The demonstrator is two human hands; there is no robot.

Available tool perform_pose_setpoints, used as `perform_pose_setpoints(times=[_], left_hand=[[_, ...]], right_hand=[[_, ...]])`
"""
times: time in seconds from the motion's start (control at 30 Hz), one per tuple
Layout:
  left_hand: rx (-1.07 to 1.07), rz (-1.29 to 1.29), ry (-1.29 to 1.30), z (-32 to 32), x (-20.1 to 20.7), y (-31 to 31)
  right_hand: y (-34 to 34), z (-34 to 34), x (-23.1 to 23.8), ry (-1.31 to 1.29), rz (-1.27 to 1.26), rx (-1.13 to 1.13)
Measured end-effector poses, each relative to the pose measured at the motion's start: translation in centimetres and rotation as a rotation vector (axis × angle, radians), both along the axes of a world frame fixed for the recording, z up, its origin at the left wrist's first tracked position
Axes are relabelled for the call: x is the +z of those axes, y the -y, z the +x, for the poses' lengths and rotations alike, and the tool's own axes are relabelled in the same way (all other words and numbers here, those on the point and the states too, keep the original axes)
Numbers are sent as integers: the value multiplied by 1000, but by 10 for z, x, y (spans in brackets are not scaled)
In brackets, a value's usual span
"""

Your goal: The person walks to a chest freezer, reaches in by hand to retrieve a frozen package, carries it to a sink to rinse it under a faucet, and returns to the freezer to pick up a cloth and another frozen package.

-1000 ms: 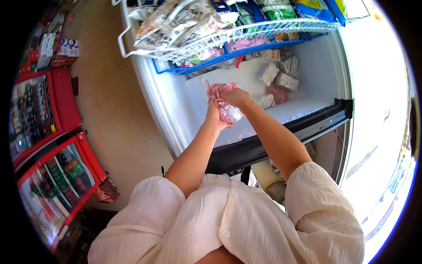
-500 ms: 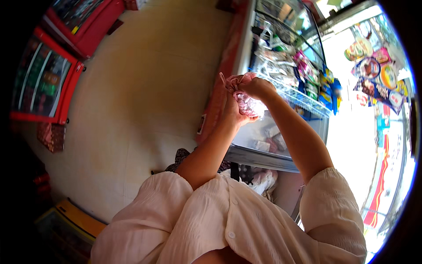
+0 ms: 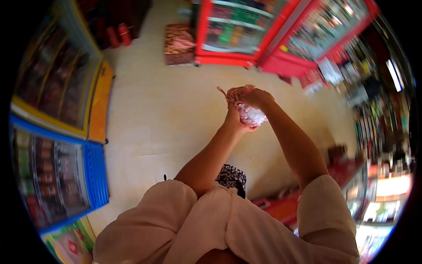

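Out in front of me, above the floor, a bunched pink-and-white plastic bag (image 3: 252, 115) is between my two hands. My left hand (image 3: 238, 121) cups it from the left and below, its fingers closed around the side. From the upper right, my right hand (image 3: 258, 97) grips the gathered pink top, with its fingers closed. A thin loop of the pink plastic sticks out at the upper left of the bunch. What the bag contains is hidden.
Red glass-door drink coolers (image 3: 241, 55) stand ahead, beside a brown patterned box (image 3: 179, 47). On the left are a yellow-framed cooler (image 3: 99, 105) and a blue one (image 3: 96, 171). Packed shelves (image 3: 373, 127) line the right. A low red chest (image 3: 281, 209) is at the lower right.
My view has turned left, away from the glass-topped freezer and bright doorway, toward the coolers. Both hands keep their hold on the pink bag.
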State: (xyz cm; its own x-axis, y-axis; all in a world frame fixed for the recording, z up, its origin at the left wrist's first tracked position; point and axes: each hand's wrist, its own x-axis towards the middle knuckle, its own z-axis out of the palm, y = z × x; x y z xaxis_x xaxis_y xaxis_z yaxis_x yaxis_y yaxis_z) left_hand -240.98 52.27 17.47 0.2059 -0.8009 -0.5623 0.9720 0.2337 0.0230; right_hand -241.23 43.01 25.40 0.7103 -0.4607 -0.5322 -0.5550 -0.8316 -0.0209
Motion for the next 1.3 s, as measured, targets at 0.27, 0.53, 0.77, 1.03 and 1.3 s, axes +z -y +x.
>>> perform_pose_setpoints(times=[0.27, 0.53, 0.77, 1.03, 1.3], left_hand=[[481, 252, 114, 334, -11, -110], [660, 266, 142, 641, 15, -163], [641, 238, 150, 918, -8, -146], [522, 234, 142, 1262, -15, -48], [472, 219, 140, 1597, -20, 75]], right_hand=[[-95, 361, -36, 376, 297, 328], [-157, 700, -25, 307, 323, 563], [-137, 977, -44, 312, 323, 447], [-40, 1303, -42, 256, 269, 373], [100, 1654, -71, 218, 300, 471]])
